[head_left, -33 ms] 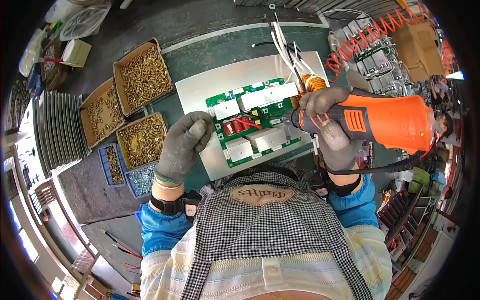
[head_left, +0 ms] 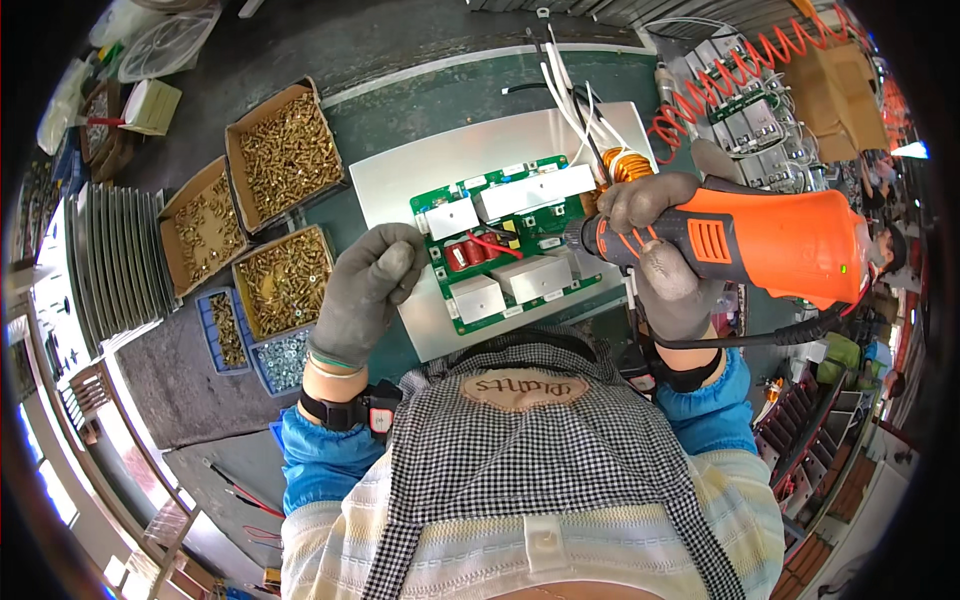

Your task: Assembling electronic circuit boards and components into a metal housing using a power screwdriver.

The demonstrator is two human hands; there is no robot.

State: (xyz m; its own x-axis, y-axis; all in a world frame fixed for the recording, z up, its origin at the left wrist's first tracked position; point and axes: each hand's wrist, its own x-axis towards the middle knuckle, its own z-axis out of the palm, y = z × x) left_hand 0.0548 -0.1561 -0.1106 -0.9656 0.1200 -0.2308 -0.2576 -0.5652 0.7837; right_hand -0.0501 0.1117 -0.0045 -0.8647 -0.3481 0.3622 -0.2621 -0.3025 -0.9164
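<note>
A green circuit board point(head_left: 520, 229) with white block-shaped covers, red cylindrical parts and short red and black wires lies on a flat silver metal plate point(head_left: 385, 190). My left hand point(head_left: 372, 290), in a grey glove, is at the board's left edge with its fingers curled closed; what they hold, if anything, is hidden. My right hand point(head_left: 672, 260), also gloved, grips the black front part of an orange electric drill point(head_left: 790, 245). The drill lies nearly level, its nose pointing left over the board's right side. Its tip is hard to make out against the board.
Cardboard boxes of brass-coloured screws point(head_left: 290, 150) stand to the left, beside blue trays of small hardware point(head_left: 283, 362). A stack of metal plates point(head_left: 120, 260) is farther left. Behind the board are a copper coil point(head_left: 628, 165) and white cables point(head_left: 562, 85). A red coiled hose point(head_left: 720, 90) hangs at the far right.
</note>
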